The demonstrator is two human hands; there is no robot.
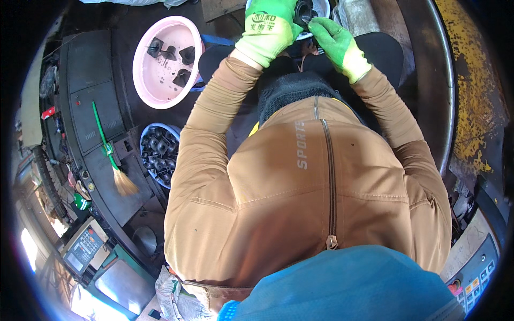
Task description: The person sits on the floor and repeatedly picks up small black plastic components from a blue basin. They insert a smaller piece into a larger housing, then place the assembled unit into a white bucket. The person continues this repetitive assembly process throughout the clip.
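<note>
My left hand (271, 24), in a green and yellow knit work glove, is at the top edge with its fingers curled around a dark black rubber-like part (304, 13). The far side of that hand is cut off by the frame. My right hand (339, 46), gloved the same way, has its thumb and fingertips pinched together at the near edge of the part. Whether it grips the part itself or a small bit of it is too fine to make out. Behind both hands shows the rim of a white basin (323, 7), also partly out of frame.
To the left, a pink basin (138, 64) holds several black pieces. Below it is a blue-rimmed tub (175, 128) full of similar black parts. A green-handled broom (103, 131) lies against a dark cabinet (88, 69). At right runs a metal edge (448, 80) beside a worn yellow surface (476, 85).
</note>
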